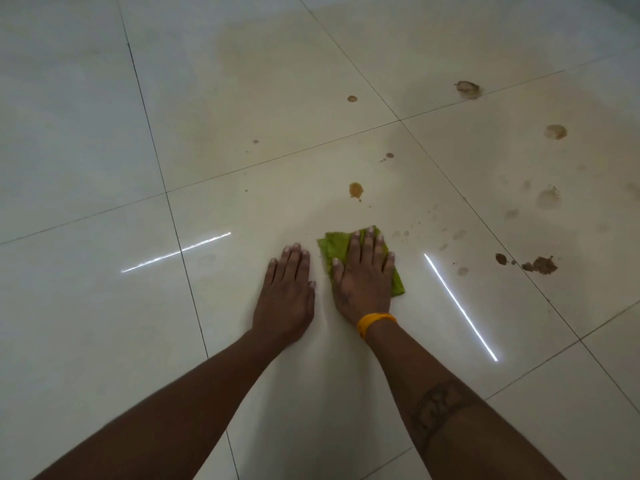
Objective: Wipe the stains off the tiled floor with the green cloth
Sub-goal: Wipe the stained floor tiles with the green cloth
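right hand [362,277] flat, pressing green cloth [334,247] on tiled floor [104,323]; left hand [287,289] flat beside.

A yellow band [374,322] circles my right wrist. A dark tattoo [437,408] crosses that forearm. Two bright light streaks [460,307] gleam nearby.

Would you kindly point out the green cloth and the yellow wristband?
green cloth [334,245]: head view, on its bare far-left corner.
yellow wristband [372,322]: head view, on the band's middle.
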